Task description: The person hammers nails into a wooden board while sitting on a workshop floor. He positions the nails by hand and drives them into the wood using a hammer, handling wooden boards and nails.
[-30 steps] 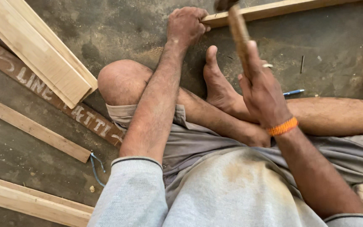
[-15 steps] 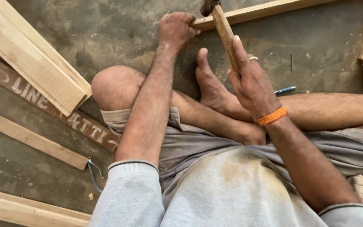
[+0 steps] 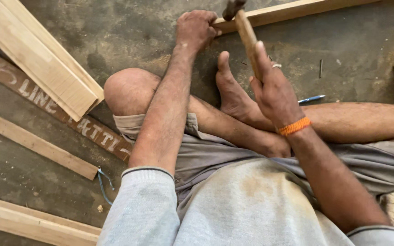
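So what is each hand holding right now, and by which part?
The right hand holds a hammer by the lower half of its wooden handle. The left hand grips the near end of a wooden strip on the floor.

Bare concrete floor (image 3: pixel 356 41) lies open to the right of the hammer handle (image 3: pixel 247 36), broken only by a loose nail (image 3: pixel 321 68) and a blue pen (image 3: pixel 312 99). The raised foot (image 3: pixel 231 91) and bent knee (image 3: pixel 126 89) block the near side; stacked planks (image 3: pixel 42 59) crowd the left.
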